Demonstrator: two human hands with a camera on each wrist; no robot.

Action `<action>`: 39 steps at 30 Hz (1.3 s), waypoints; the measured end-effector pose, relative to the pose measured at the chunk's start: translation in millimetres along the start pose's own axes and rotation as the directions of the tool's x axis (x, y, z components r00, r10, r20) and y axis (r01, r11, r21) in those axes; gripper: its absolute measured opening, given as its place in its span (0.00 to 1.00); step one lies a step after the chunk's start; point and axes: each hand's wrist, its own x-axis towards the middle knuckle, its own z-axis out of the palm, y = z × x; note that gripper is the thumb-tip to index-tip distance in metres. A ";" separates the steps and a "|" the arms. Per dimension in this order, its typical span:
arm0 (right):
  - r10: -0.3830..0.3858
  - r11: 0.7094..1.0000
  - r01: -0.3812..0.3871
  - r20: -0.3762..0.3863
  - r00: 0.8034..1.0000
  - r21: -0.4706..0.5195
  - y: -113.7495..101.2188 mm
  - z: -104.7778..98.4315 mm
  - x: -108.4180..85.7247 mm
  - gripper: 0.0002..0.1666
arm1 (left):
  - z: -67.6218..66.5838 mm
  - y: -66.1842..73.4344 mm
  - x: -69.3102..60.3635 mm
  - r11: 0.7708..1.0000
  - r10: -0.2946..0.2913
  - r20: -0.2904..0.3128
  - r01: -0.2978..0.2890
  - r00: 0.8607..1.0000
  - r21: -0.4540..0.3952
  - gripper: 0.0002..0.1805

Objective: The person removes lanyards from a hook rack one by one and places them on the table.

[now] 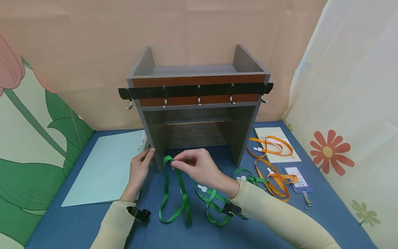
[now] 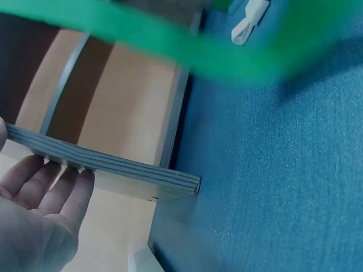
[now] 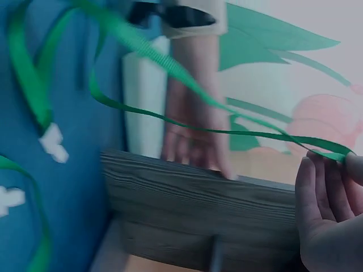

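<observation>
My right hand (image 1: 199, 166) pinches a green lanyard (image 1: 184, 197) near its upper bend, and the loop hangs in front of the grey wooden shelf unit (image 1: 143, 121). In the right wrist view the green strap (image 3: 170, 65) runs to the pinching fingertips. My left hand (image 1: 139, 169) holds the lower left side panel of the unit, fingers (image 2: 74, 192) on its outer face and thumb at its edge. A black rail (image 1: 183, 91) with several metal hooks lies across the unit's front. More green lanyards (image 1: 214, 195) with white clips lie under and beside my right forearm.
Orange lanyards (image 1: 278, 180) lie at the right, partly over a white booklet (image 1: 278, 157). Near them is a badge holder (image 1: 297, 178) with a metal clip. A pale blue folder (image 1: 102, 166) lies on the blue cloth at the left. Printed fabric hangs on both sides.
</observation>
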 end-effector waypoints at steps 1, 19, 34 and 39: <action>0.019 1.000 -0.019 0.001 1.000 -0.011 3.3 1.5 -1.1 0.07 | -0.2 0.1 0.1 1.000 0.000 0.000 0.000 1.000 0.001 0.23; 0.209 0.938 -0.189 0.037 0.977 -0.290 105.3 23.4 -19.2 0.05 | -0.6 0.7 0.9 1.000 0.002 0.020 -0.002 1.000 0.004 0.23; 0.335 0.863 -0.242 0.144 0.931 -0.443 129.6 38.8 -29.4 0.06 | -0.3 0.5 1.0 1.000 -0.003 0.014 0.003 1.000 0.020 0.23; 0.383 0.844 -0.267 0.175 0.907 -0.465 134.7 39.6 -30.7 0.06 | 0.2 0.4 1.4 1.000 -0.007 0.010 0.006 1.000 0.017 0.23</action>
